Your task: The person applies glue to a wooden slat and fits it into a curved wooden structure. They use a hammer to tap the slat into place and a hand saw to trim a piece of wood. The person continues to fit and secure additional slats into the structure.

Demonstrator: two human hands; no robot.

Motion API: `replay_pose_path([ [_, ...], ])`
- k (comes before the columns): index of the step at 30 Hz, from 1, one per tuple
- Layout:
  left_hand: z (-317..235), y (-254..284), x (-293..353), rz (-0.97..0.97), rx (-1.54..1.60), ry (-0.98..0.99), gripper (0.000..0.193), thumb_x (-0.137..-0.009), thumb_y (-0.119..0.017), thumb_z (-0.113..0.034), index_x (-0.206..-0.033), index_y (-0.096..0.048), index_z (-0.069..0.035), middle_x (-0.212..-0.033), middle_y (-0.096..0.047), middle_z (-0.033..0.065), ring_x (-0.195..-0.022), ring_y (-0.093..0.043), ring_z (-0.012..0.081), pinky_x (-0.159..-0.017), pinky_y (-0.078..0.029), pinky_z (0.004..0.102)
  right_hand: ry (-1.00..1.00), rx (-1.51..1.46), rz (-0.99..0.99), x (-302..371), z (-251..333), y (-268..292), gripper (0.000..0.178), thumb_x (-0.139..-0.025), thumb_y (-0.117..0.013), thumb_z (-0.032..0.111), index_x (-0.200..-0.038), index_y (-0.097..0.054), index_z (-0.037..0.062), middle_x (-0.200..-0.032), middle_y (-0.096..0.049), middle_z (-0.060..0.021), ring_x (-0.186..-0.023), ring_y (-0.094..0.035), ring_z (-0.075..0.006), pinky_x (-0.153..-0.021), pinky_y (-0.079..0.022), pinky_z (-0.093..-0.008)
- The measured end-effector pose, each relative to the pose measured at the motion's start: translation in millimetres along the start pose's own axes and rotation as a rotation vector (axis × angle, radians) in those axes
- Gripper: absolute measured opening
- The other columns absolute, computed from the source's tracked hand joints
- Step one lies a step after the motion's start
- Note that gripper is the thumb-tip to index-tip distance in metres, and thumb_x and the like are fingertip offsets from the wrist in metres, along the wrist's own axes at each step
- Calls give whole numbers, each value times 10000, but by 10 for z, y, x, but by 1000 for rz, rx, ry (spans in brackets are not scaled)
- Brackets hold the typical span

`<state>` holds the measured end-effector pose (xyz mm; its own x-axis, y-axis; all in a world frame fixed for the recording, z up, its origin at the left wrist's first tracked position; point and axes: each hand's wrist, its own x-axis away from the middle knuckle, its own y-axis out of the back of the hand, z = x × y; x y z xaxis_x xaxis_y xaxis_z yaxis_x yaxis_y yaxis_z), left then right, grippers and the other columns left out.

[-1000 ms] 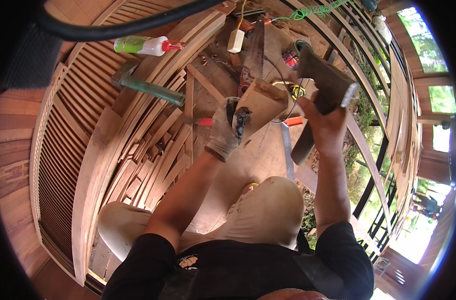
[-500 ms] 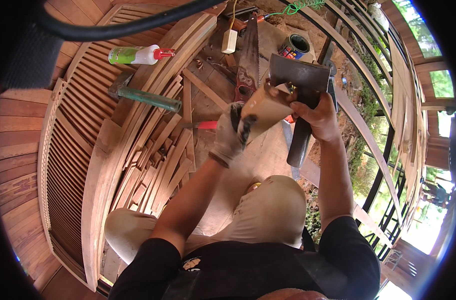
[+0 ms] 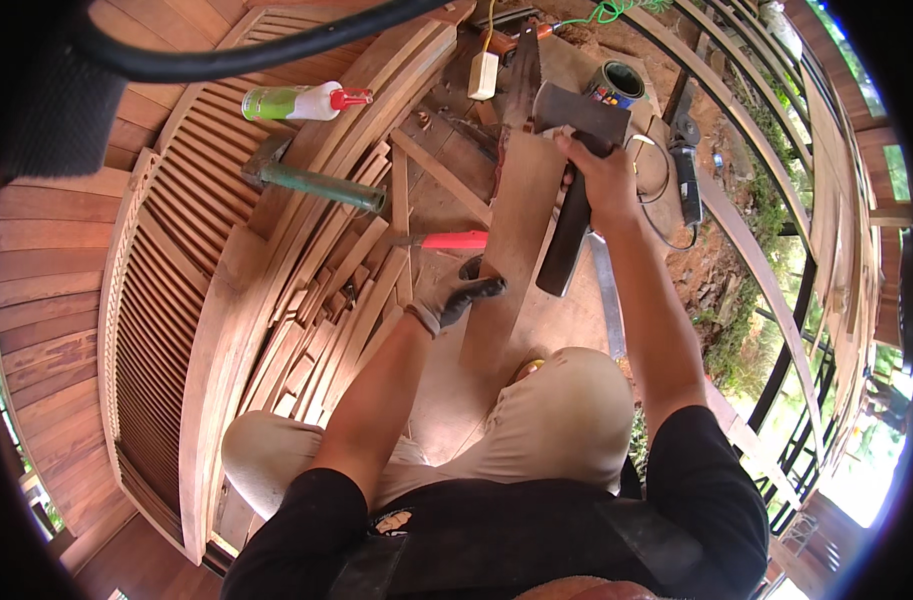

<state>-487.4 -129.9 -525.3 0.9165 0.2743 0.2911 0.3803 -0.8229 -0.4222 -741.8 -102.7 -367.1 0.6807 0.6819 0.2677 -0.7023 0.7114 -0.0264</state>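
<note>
A long reddish-brown wooden board (image 3: 516, 240) stands tilted over my knee, among stacked slats (curved ones mostly). My gloved left hand (image 3: 456, 298) grips its edge. My right hand (image 3: 601, 175) is closed round the dark-handled steel hatchet (image 3: 576, 130), whose head touches the board's top.

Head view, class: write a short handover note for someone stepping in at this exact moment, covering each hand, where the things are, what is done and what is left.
Left hand: gloved, gripping the left edge of the wooden board, which stands tilted in front of the knees.
Right hand: bare, closed round the dark handle of the hatchet, its head at the board's top end.
Nearby: red-handled tool on the floor left of the board, green hammer, glue bottle.
Done: cannot tell how far the board is trimmed.
Left: judging by the grip, chopping seems unfinished.
</note>
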Motion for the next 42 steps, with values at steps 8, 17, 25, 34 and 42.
replay_pose_path([
  [8, -321, -116, 141, 417, 797, 193, 834, -884, -650, -490, -1505, -381, -4, -1444, -503, 256, -1239, -578, 430, -1013, -502, 546, 68, 227, -146, -968, -813, 329, 366, -874, -773, 366, -962, -716, 15, -773, -696, -105, -595, -655, -181, -573, -538, -368],
  [17, -724, -290, 235, 204, 812, 221, 674, -980, -533, -555, -1354, -540, 7, -1212, -662, 248, -1018, -686, 387, -915, -544, 518, 364, 773, -344, 63, -143, 728, 369, -965, -647, 388, -940, -764, 39, -720, -711, -39, -697, -671, -122, -656, -500, -308],
  [25, -705, -103, -171, 148, 1060, 2, 467, -1019, -496, -384, -1316, -577, -33, -1144, -698, 174, -954, -713, 312, -832, -592, 488, 302, 440, 143, 1130, -126, 777, 238, -937, -698, 76, -1147, -633, -15, -846, -674, -50, -721, -641, -109, -631, -517, -271],
  [34, -1073, -295, -270, -208, 886, -46, 427, -1016, -496, -379, -1278, -569, -48, -1090, -683, 138, -982, -695, 277, -860, -586, 469, 406, 640, 291, 1580, 288, 812, 256, -851, -765, 18, -1087, -688, -48, -998, -691, -163, -817, -708, -248, -690, -559, -322],
  [42, -1078, -151, -331, 59, 1150, -184, 361, -1027, -498, -378, -1201, -589, -75, -1115, -669, 111, -973, -686, 278, -890, -585, 451, 391, 636, 292, 1610, 697, 535, 274, -834, -783, 22, -1083, -693, -49, -1038, -696, -190, -903, -728, -283, -755, -573, -339],
])
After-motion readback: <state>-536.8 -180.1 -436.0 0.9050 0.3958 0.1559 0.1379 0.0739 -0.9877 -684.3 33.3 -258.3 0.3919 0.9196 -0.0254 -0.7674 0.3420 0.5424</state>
